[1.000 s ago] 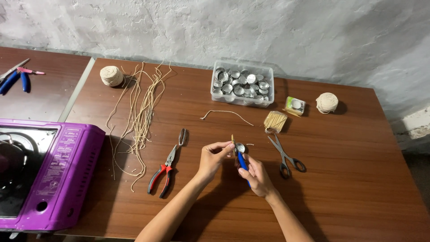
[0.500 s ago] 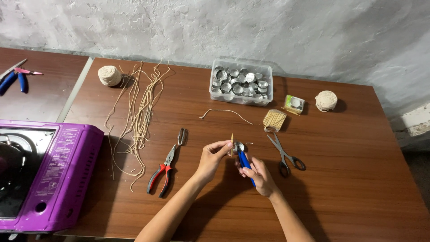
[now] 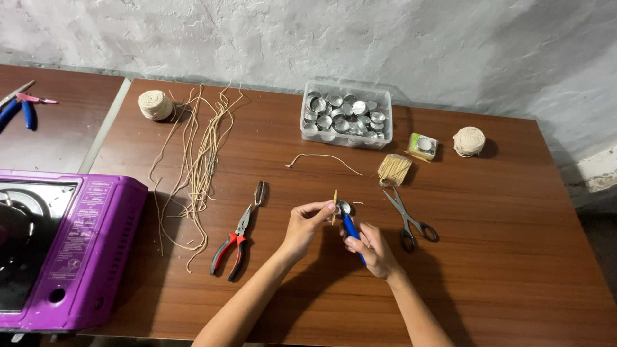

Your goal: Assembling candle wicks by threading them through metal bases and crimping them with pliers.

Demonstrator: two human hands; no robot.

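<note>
Pinching a thin stick (image 3: 335,198) upright between thumb and fingertips of the left hand (image 3: 307,222), just above the wooden table (image 3: 501,257). Clamping the right hand (image 3: 369,247) around a blue-handled tool (image 3: 351,231), its tip meeting a small metal cup (image 3: 345,207) right beside the stick; whether the tool is actually gripping the cup, too small to tell.

Judging from the layout, working on one cup only: the clear plastic box (image 3: 347,115) remaining heaped with cups, no finished piece lying anywhere on the table. Waiting untouched: one short cut string (image 3: 324,159) between box and hands, long cut cords (image 3: 199,154) to the left, two twine balls (image 3: 155,105) (image 3: 468,141), the bundle of sticks (image 3: 393,171). Lying idle near the hands: red-handled pliers (image 3: 234,244) and scissors (image 3: 409,222).

Against a second ago, changing very little: holding stick, cup and tool in the same grips at the same spot, the right hand sitting slightly further along the blue handle, nothing else on the table moving.
</note>
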